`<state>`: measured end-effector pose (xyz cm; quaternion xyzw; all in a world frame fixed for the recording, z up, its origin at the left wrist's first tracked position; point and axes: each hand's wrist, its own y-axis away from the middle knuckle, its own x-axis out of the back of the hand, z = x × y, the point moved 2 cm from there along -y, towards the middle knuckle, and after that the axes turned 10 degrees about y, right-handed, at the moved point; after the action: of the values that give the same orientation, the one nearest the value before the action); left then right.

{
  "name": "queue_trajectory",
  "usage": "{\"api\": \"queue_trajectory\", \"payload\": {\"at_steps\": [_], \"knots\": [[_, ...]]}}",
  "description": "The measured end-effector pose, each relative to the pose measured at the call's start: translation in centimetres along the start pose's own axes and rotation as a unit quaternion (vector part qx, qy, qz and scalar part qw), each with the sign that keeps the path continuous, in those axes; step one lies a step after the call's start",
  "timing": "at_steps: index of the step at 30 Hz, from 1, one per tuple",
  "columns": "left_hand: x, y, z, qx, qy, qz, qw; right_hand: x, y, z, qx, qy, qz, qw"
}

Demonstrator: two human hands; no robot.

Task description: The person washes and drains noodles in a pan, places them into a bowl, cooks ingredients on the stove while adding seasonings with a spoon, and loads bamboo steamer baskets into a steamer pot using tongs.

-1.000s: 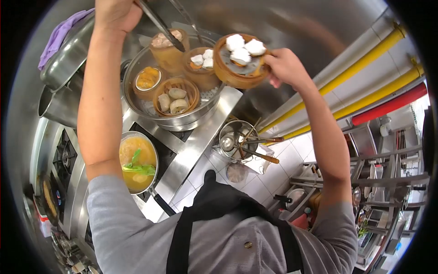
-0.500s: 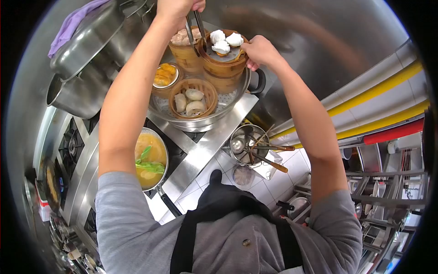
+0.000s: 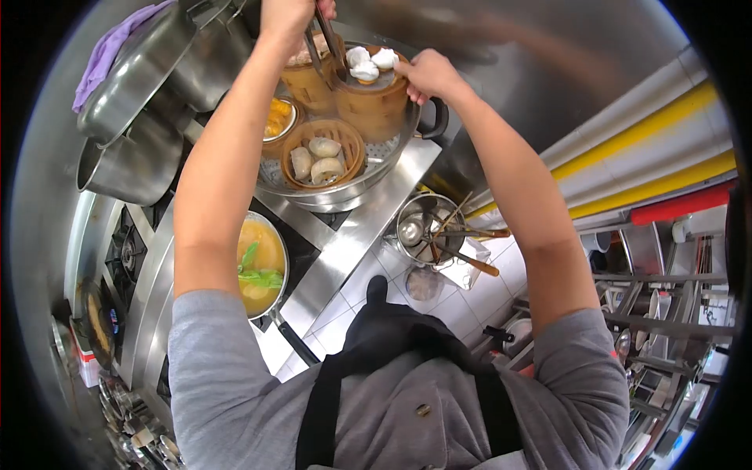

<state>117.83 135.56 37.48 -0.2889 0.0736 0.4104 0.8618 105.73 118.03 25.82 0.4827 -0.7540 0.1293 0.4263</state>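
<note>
At the top of the head view, my left hand (image 3: pixel 291 17) is closed around metal tongs (image 3: pixel 336 48). The tongs point down at the left edge of a bamboo steamer (image 3: pixel 374 106) holding white buns (image 3: pixel 365 70). Thumb and fingers of my right hand (image 3: pixel 433 76) grip that steamer's right rim. To its left is another tall bamboo steamer (image 3: pixel 307 82) with pale food on top. In front stands a low bamboo basket (image 3: pixel 356 160) with dumplings (image 3: pixel 325 149). Yellow food (image 3: pixel 278 117) sits in a small dish beside it. All stand in a perforated steel pan (image 3: pixel 384 157).
A pan of yellow broth with green leaves (image 3: pixel 260 276) sits on the stove. Stacked steel pots (image 3: pixel 137 74) with a purple cloth (image 3: pixel 117 51) stand left. Below right, a pot (image 3: pixel 403 235) holds ladles and other utensils. Yellow pipes (image 3: pixel 634 141) run along the right wall.
The view has shifted slightly, so the steamers appear farther up and left. The tongs' arms look wider apart. My right hand stays on the steamer rim.
</note>
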Motion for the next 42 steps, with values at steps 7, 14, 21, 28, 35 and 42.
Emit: {"api": "queue_trajectory", "payload": {"at_steps": [7, 14, 21, 28, 35, 42], "knots": [[-9.1, 15.1, 9.9, -0.134, -0.111, -0.084, 0.981, 8.1, 16.9, 3.4, -0.028, -0.099, 0.167, 0.981], [-9.1, 35.9, -22.4, 0.166, -0.228, 0.075, 0.956, -1.5, 33.0, 21.2, -0.159, -0.166, 0.286, 0.930], [0.2, 52.3, -43.0, 0.267, -0.295, 0.121, 0.910, -11.1, 45.1, 33.5, -0.219, -0.075, 0.093, 0.968], [2.3, 51.5, -39.2, 0.289, -0.524, -0.200, 0.775, -11.0, 41.8, 32.4, -0.136, 0.058, 0.014, 0.989], [-0.7, 20.2, 7.0, -0.047, -0.365, -0.116, 0.923, -15.4, 34.1, 30.2, -0.085, 0.090, -0.054, 0.991], [33.9, -16.8, 23.9, -0.114, -0.801, 0.169, 0.563, -21.8, 28.6, 29.7, -0.041, 0.151, -0.160, 0.975]]}}
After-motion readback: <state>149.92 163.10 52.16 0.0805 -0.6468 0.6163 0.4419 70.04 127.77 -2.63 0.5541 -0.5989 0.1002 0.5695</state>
